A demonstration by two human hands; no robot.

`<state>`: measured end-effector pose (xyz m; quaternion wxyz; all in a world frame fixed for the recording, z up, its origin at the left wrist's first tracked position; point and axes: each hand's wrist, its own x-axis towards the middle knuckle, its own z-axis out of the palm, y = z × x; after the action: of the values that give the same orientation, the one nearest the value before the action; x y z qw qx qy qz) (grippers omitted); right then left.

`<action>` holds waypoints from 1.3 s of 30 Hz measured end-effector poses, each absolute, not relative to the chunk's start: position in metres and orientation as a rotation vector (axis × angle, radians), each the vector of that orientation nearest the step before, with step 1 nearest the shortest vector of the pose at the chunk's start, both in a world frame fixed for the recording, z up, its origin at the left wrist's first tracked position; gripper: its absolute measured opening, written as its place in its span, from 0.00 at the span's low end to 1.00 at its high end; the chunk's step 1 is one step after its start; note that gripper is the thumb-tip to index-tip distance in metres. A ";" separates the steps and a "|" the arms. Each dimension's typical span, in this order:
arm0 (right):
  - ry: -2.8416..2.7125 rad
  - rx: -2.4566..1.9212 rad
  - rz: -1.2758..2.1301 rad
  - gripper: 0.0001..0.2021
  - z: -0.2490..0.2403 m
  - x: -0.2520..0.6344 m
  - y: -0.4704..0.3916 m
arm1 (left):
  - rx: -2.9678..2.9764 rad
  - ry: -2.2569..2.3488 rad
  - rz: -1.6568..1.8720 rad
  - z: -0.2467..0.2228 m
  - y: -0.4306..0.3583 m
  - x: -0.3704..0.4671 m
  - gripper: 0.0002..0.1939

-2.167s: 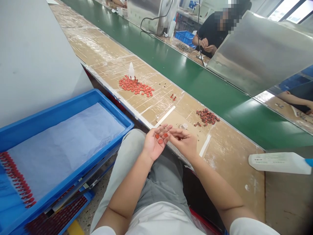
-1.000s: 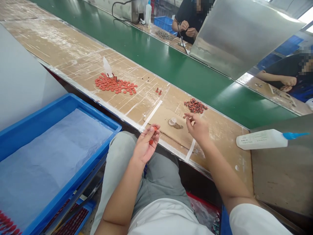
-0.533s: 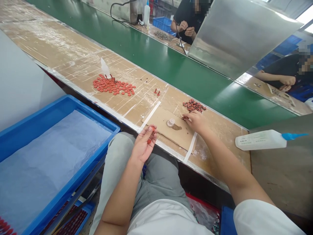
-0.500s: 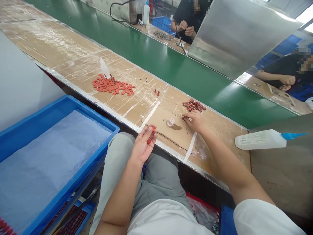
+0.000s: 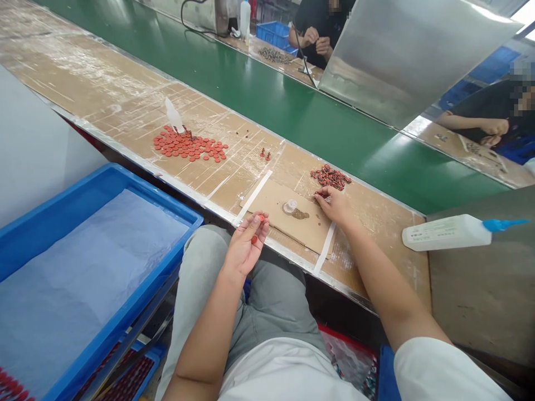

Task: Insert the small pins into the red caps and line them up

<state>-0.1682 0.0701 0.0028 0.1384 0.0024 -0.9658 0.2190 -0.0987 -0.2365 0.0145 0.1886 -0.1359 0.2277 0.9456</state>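
Two small red discs are in my left hand (image 5: 248,242), one pinched at the fingertips and one lying against the fingers, at the bench's front edge. My right hand (image 5: 331,204) has its thumb and fingertips together at the cardboard's right side; a small dark piece shows at the tips. Just beyond it lies a pile of small red and dark pieces (image 5: 330,177). Between my hands a small whitish cup (image 5: 290,206) stands on the cardboard (image 5: 271,209), beside a brown wet patch. Many red discs (image 5: 188,146) lie further left, and two small red figures (image 5: 267,156) stand nearer.
A blue tray (image 5: 196,217) with a pale sheet is at the left. A white bottle with a blue nozzle (image 5: 447,233) lies at the right. Beyond the bench runs a green belt (image 5: 251,94); two people work across it. A metal panel (image 5: 401,61) leans there.
My right hand has shifted slightly, and its fingers have drawn closer together near the pile. The left hand keeps its hold on the discs. The view has moved a little.
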 end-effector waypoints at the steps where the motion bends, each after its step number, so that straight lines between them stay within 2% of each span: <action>1: -2.780 -0.012 0.637 0.10 0.002 -0.167 0.069 | -0.380 0.643 2.658 0.015 -0.237 -0.099 0.08; 6: -2.665 -0.065 0.722 0.13 -0.002 -0.163 0.066 | -0.381 0.661 2.654 0.018 -0.238 -0.099 0.09; 11: -2.362 -0.283 1.284 0.20 0.002 -0.157 0.040 | -0.400 0.663 2.652 0.019 -0.236 -0.099 0.09; 15: -2.249 -0.313 1.604 0.19 0.008 -0.149 0.005 | -0.430 0.660 2.643 0.017 -0.231 -0.098 0.09; 26: -2.178 -0.075 1.188 0.12 0.005 -0.133 -0.030 | -0.444 0.651 2.629 0.011 -0.231 -0.098 0.10; 39: -2.218 -0.075 1.066 0.11 0.000 -0.134 -0.029 | -0.378 0.683 2.580 0.013 -0.224 -0.094 0.12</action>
<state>-0.1340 -0.0292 -0.0001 0.3335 -0.0286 -0.8494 0.4081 -0.0941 -0.2237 0.0126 0.2210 -0.1368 0.2472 0.9335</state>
